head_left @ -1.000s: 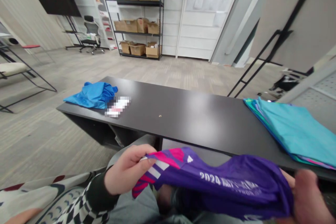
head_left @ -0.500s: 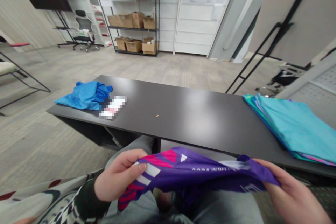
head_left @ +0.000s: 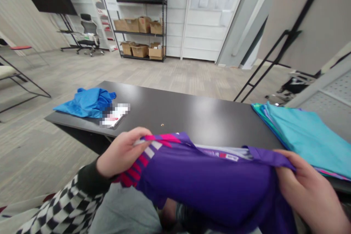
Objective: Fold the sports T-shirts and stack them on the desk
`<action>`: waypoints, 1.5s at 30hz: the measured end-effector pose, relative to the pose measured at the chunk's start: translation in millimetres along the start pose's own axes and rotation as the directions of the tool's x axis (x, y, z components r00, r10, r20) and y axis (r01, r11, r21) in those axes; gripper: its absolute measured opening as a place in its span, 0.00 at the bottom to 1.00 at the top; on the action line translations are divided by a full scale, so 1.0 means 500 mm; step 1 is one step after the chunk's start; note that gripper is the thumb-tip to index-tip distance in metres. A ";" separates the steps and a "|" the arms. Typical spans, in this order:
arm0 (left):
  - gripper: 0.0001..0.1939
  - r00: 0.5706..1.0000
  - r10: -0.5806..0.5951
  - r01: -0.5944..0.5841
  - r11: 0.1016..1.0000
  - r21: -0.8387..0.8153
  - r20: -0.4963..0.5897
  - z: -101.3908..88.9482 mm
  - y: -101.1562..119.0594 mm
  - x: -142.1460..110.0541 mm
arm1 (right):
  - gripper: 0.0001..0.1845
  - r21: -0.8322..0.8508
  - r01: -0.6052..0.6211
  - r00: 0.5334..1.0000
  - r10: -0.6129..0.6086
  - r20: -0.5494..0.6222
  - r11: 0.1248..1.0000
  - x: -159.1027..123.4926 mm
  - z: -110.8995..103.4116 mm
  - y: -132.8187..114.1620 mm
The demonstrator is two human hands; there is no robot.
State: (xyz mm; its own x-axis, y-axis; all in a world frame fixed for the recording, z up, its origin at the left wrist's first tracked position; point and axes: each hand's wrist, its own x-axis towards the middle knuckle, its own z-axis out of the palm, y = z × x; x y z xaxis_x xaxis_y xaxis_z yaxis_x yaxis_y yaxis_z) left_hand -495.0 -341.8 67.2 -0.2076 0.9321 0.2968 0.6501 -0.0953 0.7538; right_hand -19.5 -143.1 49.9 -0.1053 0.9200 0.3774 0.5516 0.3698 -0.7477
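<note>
A purple shirt point(head_left: 208, 182) with pink and white stripes at one shoulder is stretched between my two hands above my lap. My left hand point(head_left: 126, 150) pinches its striped shoulder between thumb and fingers. The opposite shoulder is gripped by my right hand point(head_left: 307, 182), thumb on the near side. Between them the neckline gapes, showing a pale inside and a printed label point(head_left: 227, 156). The lower part of the shirt hangs down toward my knees, its bottom out of sight.
On the dark table point(head_left: 189, 113) in front, a crumpled blue garment point(head_left: 87, 102) lies at the left, beside a blurred white item point(head_left: 115, 115). A stack of folded turquoise clothing point(head_left: 309, 131) sits at the right end. Shelving with cardboard boxes point(head_left: 139, 23) stands behind.
Both hands have risen and the shirt has been lifted. Its purple body now hangs down broadly, where before it was bunched in a narrow band; the neckline has come into view.
</note>
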 end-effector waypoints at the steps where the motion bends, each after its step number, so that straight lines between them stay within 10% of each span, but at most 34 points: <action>1: 0.12 0.998 0.044 -0.040 0.995 0.095 -0.042 -0.003 -0.008 0.051 | 0.13 -0.168 0.064 0.998 -0.061 0.021 0.984 0.046 0.016 -0.015; 5: 0.15 0.995 0.067 -0.034 0.920 0.391 -0.070 0.007 -0.047 0.283 | 0.19 -0.429 0.201 0.979 -0.171 0.108 0.881 0.248 0.118 -0.050; 9: 0.20 0.988 -0.157 0.102 0.714 0.692 0.016 0.072 -0.060 0.424 | 0.20 -0.631 0.141 0.953 0.068 0.296 0.763 0.357 0.216 -0.053; 14: 0.25 0.994 0.039 -0.100 0.727 0.679 0.105 0.202 -0.052 0.397 | 0.30 -0.642 0.289 0.943 -0.096 0.319 0.710 0.284 0.294 -0.060; 19: 0.46 0.943 -0.018 -0.191 0.789 0.583 0.333 0.284 -0.091 0.367 | 0.48 -0.503 0.412 0.809 -0.050 0.586 0.760 0.201 0.329 -0.041; 45: 0.51 0.917 -0.056 -0.222 0.751 0.622 0.395 0.308 -0.186 0.569 | 0.56 -0.481 0.463 0.739 -0.024 0.674 0.744 0.412 0.385 0.060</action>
State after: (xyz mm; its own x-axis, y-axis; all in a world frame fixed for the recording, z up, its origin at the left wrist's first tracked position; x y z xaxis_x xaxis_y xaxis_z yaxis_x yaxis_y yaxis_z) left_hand -502.2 -14.2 -8.8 0.0615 0.9981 -0.0017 0.9889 -0.0607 0.1355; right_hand -183.7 82.7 0.1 -0.6486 0.7578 -0.0710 0.7598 0.6392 -0.1191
